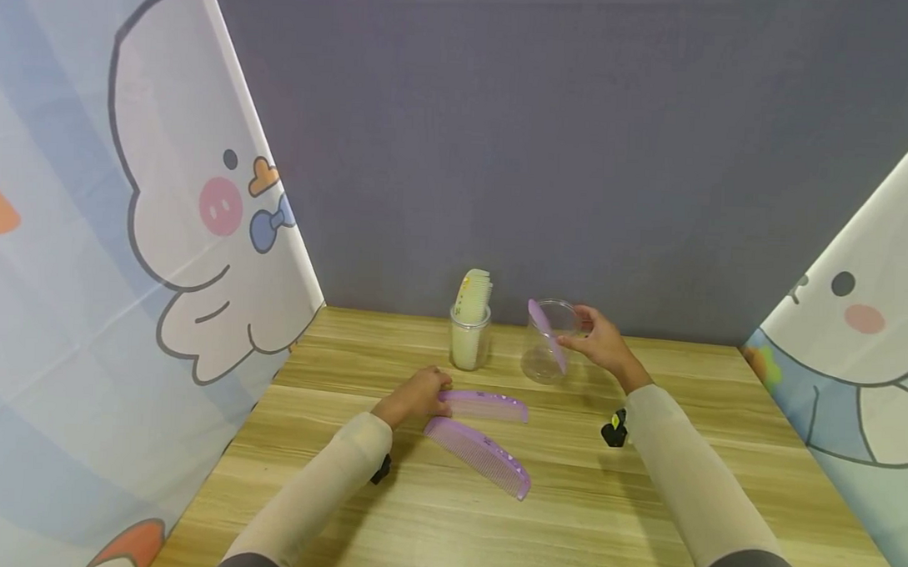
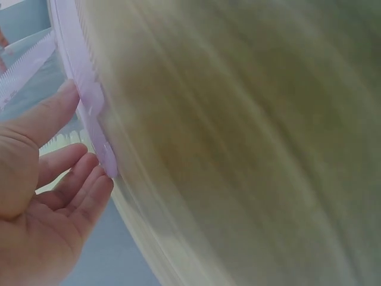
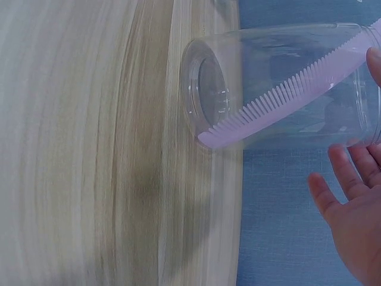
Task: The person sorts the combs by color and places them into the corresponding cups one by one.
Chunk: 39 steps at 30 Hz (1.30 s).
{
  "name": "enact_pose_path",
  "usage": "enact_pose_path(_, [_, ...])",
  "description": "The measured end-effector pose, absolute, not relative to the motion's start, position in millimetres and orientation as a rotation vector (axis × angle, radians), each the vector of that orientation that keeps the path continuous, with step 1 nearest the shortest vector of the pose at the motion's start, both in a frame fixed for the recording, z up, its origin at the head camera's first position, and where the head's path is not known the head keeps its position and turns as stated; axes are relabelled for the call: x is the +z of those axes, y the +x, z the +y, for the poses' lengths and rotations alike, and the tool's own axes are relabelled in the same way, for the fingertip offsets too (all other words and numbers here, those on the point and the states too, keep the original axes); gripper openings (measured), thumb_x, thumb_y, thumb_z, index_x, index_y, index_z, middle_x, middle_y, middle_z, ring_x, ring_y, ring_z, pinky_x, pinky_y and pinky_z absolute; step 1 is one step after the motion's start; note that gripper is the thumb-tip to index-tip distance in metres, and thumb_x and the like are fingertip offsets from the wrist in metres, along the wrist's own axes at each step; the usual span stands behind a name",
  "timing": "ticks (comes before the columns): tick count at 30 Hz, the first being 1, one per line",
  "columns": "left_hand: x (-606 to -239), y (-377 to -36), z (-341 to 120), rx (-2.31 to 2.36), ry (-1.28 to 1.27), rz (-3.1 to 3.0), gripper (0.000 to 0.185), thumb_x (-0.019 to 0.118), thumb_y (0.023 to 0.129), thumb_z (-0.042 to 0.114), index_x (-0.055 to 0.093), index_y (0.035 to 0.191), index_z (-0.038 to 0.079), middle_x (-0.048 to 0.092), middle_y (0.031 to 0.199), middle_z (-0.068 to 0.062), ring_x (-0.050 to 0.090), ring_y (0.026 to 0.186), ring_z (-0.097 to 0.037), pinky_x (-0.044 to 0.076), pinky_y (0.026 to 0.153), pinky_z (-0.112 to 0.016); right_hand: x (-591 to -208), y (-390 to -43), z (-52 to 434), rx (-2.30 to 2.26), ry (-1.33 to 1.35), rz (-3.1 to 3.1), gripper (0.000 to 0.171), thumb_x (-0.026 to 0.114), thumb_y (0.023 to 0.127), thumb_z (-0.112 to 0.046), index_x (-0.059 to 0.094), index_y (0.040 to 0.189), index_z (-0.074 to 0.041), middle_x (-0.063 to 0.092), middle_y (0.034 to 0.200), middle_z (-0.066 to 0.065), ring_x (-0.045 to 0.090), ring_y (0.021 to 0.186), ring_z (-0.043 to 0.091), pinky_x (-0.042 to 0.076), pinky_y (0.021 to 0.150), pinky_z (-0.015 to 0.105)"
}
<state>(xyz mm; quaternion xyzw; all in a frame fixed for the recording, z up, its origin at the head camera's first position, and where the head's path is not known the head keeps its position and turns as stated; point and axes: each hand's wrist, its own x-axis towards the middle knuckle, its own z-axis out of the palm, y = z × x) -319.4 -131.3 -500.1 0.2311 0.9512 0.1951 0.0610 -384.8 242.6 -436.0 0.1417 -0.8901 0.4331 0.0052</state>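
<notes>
My left hand [image 1: 420, 397] is at the left end of a purple comb [image 1: 487, 404] lying on the table, its thumb and curled fingers about that end. In the left wrist view the thumb overlaps the purple edge and the fingertips meet the tip. A second purple comb [image 1: 481, 455] lies slantwise just nearer to me. My right hand [image 1: 604, 345] holds a clear plastic jar [image 1: 544, 370] near its rim, thumb in front and fingers behind. Inside the jar a third purple comb [image 3: 286, 98] leans diagonally, its upper end by the thumb.
Left of the jar stands another clear jar [image 1: 484, 355] with pale yellow-green combs [image 1: 472, 297] upright in it. A dark grey panel [image 1: 519, 152] rises behind the wooden table [image 1: 566, 521]. Cartoon-printed curtains [image 1: 47, 319] hang at both sides.
</notes>
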Motion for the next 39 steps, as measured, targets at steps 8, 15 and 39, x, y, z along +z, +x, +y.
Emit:
enact_pose_path(8, [-497, -313, -129, 0.559, 0.717, 2.862, 0.046, 0.087, 0.081, 0.022, 0.071, 0.120, 0.003, 0.066, 0.112, -0.008, 0.060, 0.100, -0.020, 0.056, 0.092, -0.038, -439, -387, 243, 1.358, 0.439, -2.776, 0.089, 0.079, 0.090, -0.030, 0.030, 0.155, 0.005, 0.040, 0.155, 0.030, 0.043, 0.139, 0.048, 0.042, 0.111, 0.063])
enact_pose_path(15, [-497, -318, -128, 0.517, 0.742, 2.869, 0.043, 0.085, 0.084, 0.026, 0.073, 0.118, 0.003, 0.066, 0.107, -0.004, 0.058, 0.097, -0.017, 0.055, 0.088, -0.034, -435, -385, 244, 1.342, 0.429, -2.787, 0.091, 0.079, 0.090, -0.033, 0.029, 0.156, 0.004, 0.039, 0.156, 0.029, 0.043, 0.139, 0.048, 0.042, 0.111, 0.063])
enact_pose_path(39, [-488, -316, -131, 0.578, 0.795, 2.900, 0.049, 0.085, 0.076, 0.024, 0.070, 0.116, 0.000, 0.067, 0.104, -0.009, 0.060, 0.090, -0.017, 0.057, 0.086, -0.036, -442, -385, 245, 1.339, 0.435, -2.782, 0.091, 0.079, 0.090, -0.036, 0.029, 0.156, 0.003, 0.039, 0.156, 0.029, 0.042, 0.140, 0.047, 0.041, 0.112, 0.063])
